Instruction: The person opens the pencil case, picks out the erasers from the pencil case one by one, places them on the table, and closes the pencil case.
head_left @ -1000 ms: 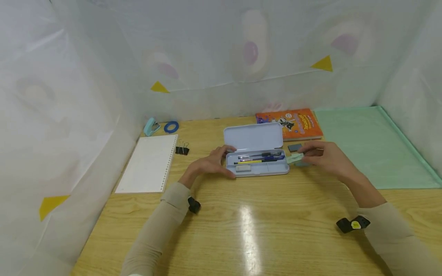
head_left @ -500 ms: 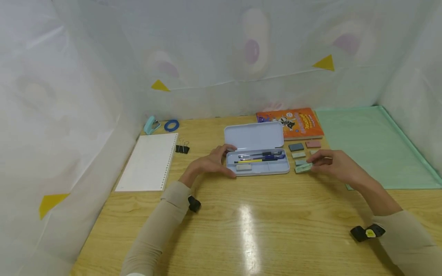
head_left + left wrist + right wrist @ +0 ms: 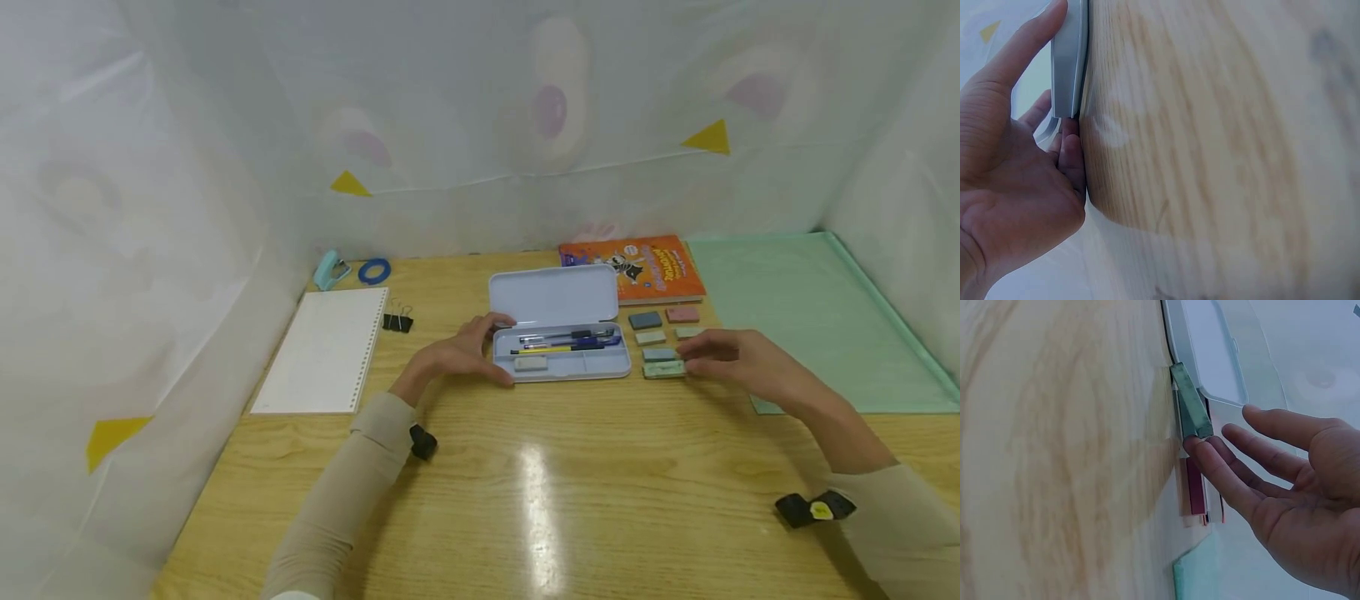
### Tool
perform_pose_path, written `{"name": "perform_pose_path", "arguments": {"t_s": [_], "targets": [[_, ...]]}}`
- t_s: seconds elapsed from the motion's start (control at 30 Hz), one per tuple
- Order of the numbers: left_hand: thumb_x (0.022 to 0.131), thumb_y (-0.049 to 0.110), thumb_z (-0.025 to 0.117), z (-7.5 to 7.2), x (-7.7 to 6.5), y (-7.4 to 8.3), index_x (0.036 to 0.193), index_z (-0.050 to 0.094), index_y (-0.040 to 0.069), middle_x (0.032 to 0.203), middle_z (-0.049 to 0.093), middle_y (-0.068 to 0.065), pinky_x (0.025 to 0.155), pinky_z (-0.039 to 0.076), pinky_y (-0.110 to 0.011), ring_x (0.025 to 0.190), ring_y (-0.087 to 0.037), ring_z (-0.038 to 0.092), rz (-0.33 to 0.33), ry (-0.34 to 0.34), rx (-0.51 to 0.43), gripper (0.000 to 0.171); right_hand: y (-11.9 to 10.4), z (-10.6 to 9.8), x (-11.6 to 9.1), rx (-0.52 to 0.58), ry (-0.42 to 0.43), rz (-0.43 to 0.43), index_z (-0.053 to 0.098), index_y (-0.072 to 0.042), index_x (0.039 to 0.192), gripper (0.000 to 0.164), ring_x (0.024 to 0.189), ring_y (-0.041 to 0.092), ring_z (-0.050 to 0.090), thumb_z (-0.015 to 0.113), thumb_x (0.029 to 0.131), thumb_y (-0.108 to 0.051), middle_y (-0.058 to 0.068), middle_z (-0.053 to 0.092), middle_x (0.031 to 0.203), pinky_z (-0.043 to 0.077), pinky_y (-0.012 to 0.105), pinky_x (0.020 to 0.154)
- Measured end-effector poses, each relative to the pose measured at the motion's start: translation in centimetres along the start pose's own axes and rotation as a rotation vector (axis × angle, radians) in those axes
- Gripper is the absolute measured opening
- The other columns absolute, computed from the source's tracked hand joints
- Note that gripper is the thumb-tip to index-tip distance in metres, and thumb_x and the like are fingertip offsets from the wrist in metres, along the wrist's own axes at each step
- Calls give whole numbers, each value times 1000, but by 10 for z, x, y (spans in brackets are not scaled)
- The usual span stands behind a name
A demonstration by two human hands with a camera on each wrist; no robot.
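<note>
A pale blue pencil case (image 3: 553, 296) lies with its lid up; pens (image 3: 566, 343) and a white eraser (image 3: 531, 363) are inside. My left hand (image 3: 459, 354) grips its left end, thumb at the front edge and fingers behind, also visible in the left wrist view. Right of the case, a light green eraser (image 3: 664, 369) lies at the front of several small erasers. My right hand (image 3: 750, 362) is at its right end, fingers extended and loose. In the right wrist view, the fingertips (image 3: 1200, 453) are at the end of the green eraser (image 3: 1191, 400), seemingly just touching it.
Blue (image 3: 645, 320) and pink (image 3: 682, 314) erasers lie behind the green one. An orange book (image 3: 660, 271) and a green mat (image 3: 810, 317) are beyond. At left are a notebook (image 3: 322, 350), a binder clip (image 3: 397, 322), blue tape (image 3: 374, 271) and a stapler (image 3: 327, 272).
My right hand has carried the green eraser rightward, away from the case's right edge, set it down among the other erasers and loosened its fingers. My left hand has stayed on the case.
</note>
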State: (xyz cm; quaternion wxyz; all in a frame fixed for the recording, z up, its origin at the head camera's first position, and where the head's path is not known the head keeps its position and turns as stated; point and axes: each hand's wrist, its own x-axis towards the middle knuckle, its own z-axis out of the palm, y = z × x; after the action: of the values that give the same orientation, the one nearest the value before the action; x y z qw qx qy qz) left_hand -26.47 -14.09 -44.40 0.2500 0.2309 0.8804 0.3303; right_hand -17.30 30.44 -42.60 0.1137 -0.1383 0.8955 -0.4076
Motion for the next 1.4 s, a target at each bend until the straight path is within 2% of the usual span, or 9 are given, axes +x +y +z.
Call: {"name": "perform_pose_path", "arguments": {"t_s": [0.17, 0.37, 0.6, 0.77, 0.87, 1.03, 1.4], "targets": [[75, 45, 93, -1, 0, 0, 154, 34, 32, 153, 37, -6, 120, 30, -51, 140, -25, 34, -11, -3, -1, 99, -4, -4, -1, 0, 3, -12, 65, -4, 134, 37, 104, -6, 62, 62, 107, -29, 15, 70, 126, 53, 21, 84], [74, 44, 94, -3, 1, 1, 153, 36, 31, 152, 39, -5, 120, 29, -51, 139, -25, 35, -10, 4, -8, 99, -27, 3, 12, 15, 14, -42, 63, -4, 137, 40, 107, -4, 61, 64, 105, -28, 15, 68, 131, 50, 17, 86], [74, 41, 94, -3, 3, 2, 153, 38, 29, 150, 41, -4, 119, 30, -50, 138, -25, 36, -1, 2, -29, 98, -59, 38, 45, 46, -23, -175, 70, -1, 127, 29, 109, 21, 67, 66, 104, -17, 15, 71, 125, 54, 24, 87], [75, 41, 94, -2, 3, 3, 153, 38, 30, 150, 41, -4, 119, 30, -50, 138, -25, 36, -10, -1, -30, 97, -78, 70, 69, 68, -59, -207, 72, -1, 122, 25, 109, 26, 66, 69, 101, -13, 15, 72, 121, 54, 35, 92], [76, 41, 93, -2, 4, 3, 153, 37, 30, 152, 40, -5, 119, 30, -51, 139, -26, 36, -10, -4, -29, 95, -84, 86, 80, 58, -66, -236, 74, -2, 120, 22, 109, 26, 67, 70, 100, -10, 13, 73, 119, 54, 39, 93], [77, 41, 92, 0, 4, 2, 154, 36, 31, 152, 39, -5, 118, 31, -52, 140, -26, 35, -13, -8, -25, 95, -91, 103, 91, 58, -100, -290, 73, 1, 120, 23, 104, 27, 68, 69, 98, -5, 16, 73, 118, 55, 37, 87], [75, 43, 94, 0, 2, 1, 153, 37, 32, 149, 41, -4, 117, 32, -53, 137, -26, 37, -11, 7, -28, 97, -102, 120, 97, -3, -134, -291, 74, 0, 114, 19, 94, 19, 66, 71, 96, -4, 9, 74, 107, 54, 34, 83]]}}
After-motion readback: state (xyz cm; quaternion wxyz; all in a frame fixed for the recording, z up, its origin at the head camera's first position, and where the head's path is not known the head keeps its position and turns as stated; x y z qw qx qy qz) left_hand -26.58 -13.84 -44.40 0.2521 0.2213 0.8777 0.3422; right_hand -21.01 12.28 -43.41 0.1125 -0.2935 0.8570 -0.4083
